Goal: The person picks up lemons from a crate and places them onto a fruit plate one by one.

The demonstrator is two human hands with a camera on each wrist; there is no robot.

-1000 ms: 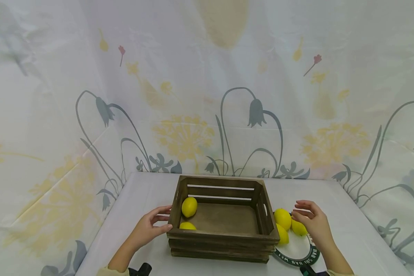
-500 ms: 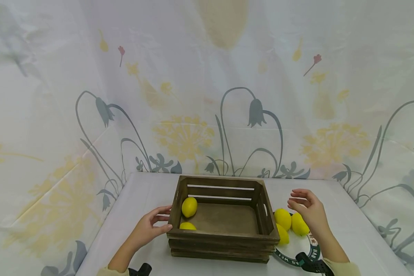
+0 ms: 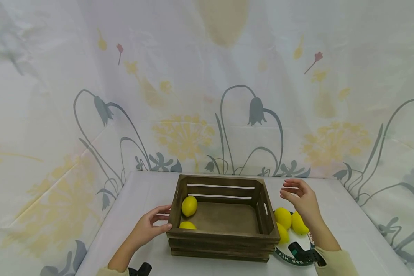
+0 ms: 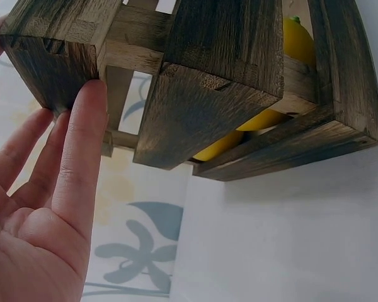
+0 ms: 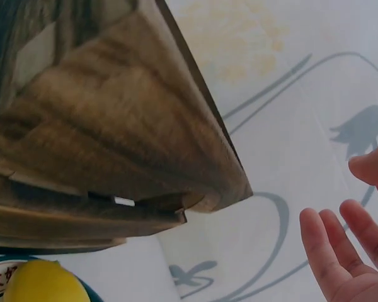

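A dark brown slatted wooden crate stands on the table. My left hand rests its fairly straight fingers against the crate's left side; in the left wrist view the fingertips touch an outer slat. Inside the crate, at its left end, are a yellow lemon and another lemon partly hidden by the front wall. My right hand hovers right of the crate, its fingers loosely bent and nothing in them. Beneath it, on a plate, lie a lemon, a second lemon and a third lemon.
A white cloth covers the table. Behind and beside it hangs a flower-printed curtain. The plate has a dark lettered rim and sits against the crate's right side, partly hidden by it. A dark wrist camera hangs over the plate.
My right hand has risen from beside the lemons on the plate and moved back and left toward the crate's far right corner. The left hand, crate and lemons look much the same.
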